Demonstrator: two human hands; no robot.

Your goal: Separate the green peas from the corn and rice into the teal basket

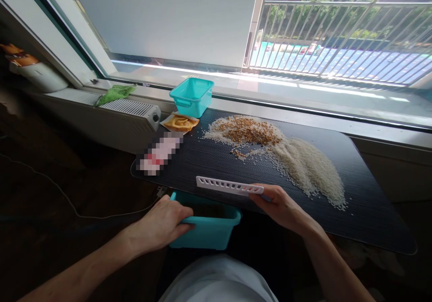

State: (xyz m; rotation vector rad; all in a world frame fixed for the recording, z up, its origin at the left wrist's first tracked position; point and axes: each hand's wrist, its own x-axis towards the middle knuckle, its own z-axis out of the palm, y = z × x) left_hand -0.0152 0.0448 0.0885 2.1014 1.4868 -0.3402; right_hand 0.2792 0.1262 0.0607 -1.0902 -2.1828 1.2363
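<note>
With fingers wrapped over its rim, my left hand [168,218] holds a teal plastic bin [209,235] just below the table's near edge. The bin's inside is in shadow, so its contents are unclear. My right hand [278,205] is closed on one end of a white slotted plastic strip [222,186], held over the table's near edge and above the bin. Beyond the strip lies a spread heap of white rice [303,164]. Yellow-brown round grains [253,131], perhaps soybeans, lie on the rice's far left part.
The dark table [357,203] stands against a window sill. A second teal bin [194,96] sits at its back left, near a yellow-orange folded item [180,123] and a blurred-out packet [158,154]. A green cloth [116,93] lies on the radiator [131,107]. A white cable [101,216] runs at left.
</note>
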